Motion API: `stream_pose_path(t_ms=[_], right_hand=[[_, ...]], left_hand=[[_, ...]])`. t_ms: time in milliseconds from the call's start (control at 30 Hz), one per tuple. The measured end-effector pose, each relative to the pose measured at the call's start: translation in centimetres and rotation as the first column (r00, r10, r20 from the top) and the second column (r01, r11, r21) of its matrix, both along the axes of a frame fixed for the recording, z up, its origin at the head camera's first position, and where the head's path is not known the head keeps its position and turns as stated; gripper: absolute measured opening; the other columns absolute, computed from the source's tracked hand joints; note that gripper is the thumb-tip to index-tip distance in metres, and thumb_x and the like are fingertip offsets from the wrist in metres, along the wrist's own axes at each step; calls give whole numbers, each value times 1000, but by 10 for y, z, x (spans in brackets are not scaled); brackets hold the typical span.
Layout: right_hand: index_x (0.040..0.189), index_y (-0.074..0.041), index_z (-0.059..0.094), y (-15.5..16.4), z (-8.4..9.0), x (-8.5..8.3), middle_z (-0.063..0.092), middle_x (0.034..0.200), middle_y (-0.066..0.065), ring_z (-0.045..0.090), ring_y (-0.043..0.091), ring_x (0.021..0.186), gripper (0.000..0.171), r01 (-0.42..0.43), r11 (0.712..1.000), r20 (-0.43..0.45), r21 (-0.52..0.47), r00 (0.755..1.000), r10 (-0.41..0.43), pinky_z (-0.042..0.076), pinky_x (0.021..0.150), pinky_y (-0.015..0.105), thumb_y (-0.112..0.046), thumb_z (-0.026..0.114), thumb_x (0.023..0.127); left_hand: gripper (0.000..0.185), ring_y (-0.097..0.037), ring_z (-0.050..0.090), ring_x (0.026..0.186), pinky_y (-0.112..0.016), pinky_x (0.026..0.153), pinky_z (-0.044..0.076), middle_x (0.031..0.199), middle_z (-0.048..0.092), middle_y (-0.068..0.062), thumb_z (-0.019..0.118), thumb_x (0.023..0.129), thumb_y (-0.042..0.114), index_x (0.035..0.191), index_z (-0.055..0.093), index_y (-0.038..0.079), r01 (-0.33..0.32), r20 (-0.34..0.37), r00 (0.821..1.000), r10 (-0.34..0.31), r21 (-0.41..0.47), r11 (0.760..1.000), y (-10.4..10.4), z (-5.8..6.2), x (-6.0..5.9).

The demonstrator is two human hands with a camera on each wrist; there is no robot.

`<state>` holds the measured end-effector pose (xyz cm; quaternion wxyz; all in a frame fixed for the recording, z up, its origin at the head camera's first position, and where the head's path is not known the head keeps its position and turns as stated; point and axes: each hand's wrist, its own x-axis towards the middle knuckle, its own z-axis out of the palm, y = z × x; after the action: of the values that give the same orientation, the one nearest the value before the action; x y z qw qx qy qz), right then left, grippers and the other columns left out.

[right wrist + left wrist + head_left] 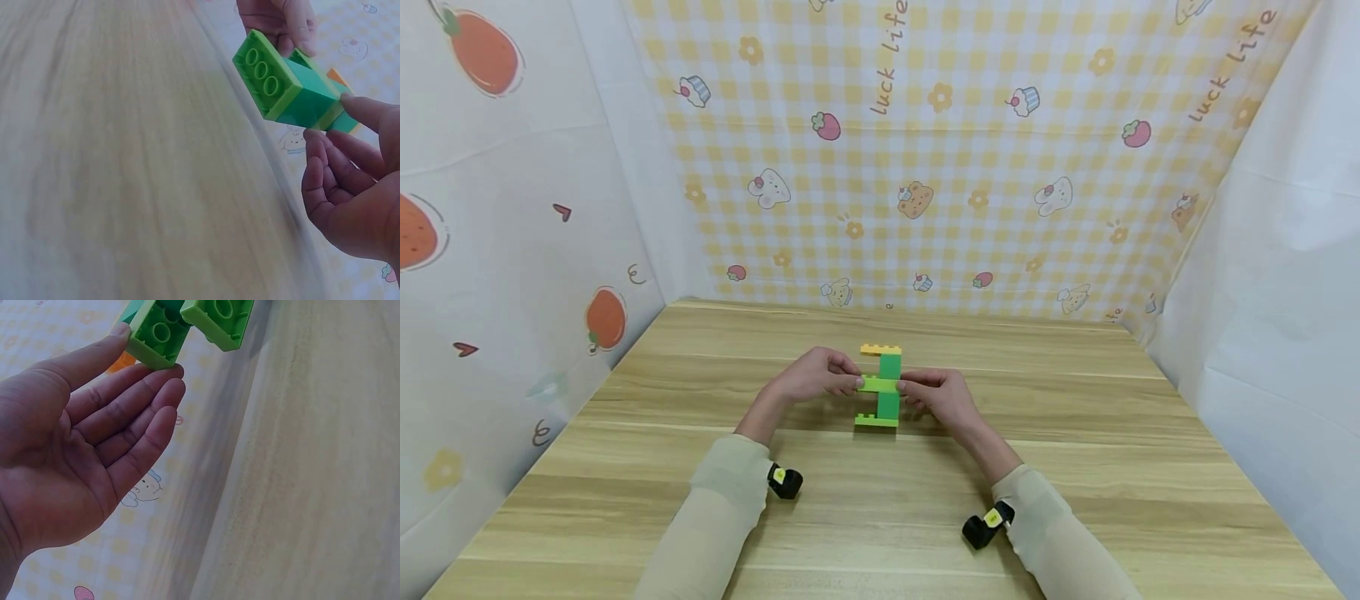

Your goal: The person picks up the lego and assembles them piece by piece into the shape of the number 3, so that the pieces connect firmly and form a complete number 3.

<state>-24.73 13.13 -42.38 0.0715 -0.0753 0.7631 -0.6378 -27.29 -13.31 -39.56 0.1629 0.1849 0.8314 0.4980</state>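
Both hands hold one E-shaped building-block assembly (pixel 888 407) above the wooden tabletop. Its spine is made of darker green bricks, with a yellow-orange plate (pixel 880 350) at the far end. Lime green plates form the middle bar (pixel 877 384) and the near bar (pixel 876 422), and all three bars stick out to the left. My left hand (pixel 817 375) pinches the free end of the middle bar between thumb and fingertips. On the spine side, my right hand (pixel 949 398) grips the assembly at the same level. Hollow undersides with round tubes show on the near plate (pixel 265 74) in the right wrist view.
The wooden table (pixel 880 508) spreads around the hands. A yellow checked cloth (pixel 880 242) hangs behind its far edge, with white curtains at the left (pixel 535 217) and right (pixel 1247 275). Small black cameras (pixel 786 482) are strapped to both wrists over beige sleeves.
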Motion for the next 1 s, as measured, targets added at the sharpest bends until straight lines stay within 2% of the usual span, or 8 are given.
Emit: stream_pose_path(t_ms=[200, 400, 767, 1000], right_hand=[[122, 0, 78, 1, -2, -1, 78, 92, 2, 67, 14, 77, 30, -2, 1000, 37, -7, 999, 2, 57, 67, 28, -18, 76, 97], [122, 2, 77, -1, -4, -1, 80, 95, 8, 67, 12, 74, 31, 1, 1000, 63, -6, 998, -1, 56, 66, 26, -17, 76, 98], [120, 6, 76, -4, -3, 0, 78, 86, 8, 68, 13, 74, 28, 10, 999, 92, -40, 996, -7, 55, 64, 26, -10, 75, 97], [124, 6, 75, -4, -4, -1, 80, 95, 10, 70, 13, 81, 31, -14, 1000, 82, -1, 997, 14, 57, 68, 26, -13, 73, 99]], left_hand=[[24, -26, 74, 92, -38, 84, 61, 106, 78, -19, 71, 102, 18, 115, 74, -3, -17, 6, 1000, 17, -13, 1000, 1, -4, -1], [26, -23, 74, 90, -37, 83, 61, 107, 78, -18, 70, 103, 19, 116, 73, -4, -31, 17, 999, 31, -20, 999, 2, -4, 1], [29, -21, 74, 89, -35, 79, 61, 104, 78, -16, 68, 104, 24, 116, 74, -3, -72, 14, 997, 73, -30, 997, 4, -9, 2], [28, -21, 73, 89, -34, 78, 61, 103, 78, -15, 67, 105, 24, 116, 75, -1, -123, 21, 992, 124, -38, 992, 7, -10, 3]])
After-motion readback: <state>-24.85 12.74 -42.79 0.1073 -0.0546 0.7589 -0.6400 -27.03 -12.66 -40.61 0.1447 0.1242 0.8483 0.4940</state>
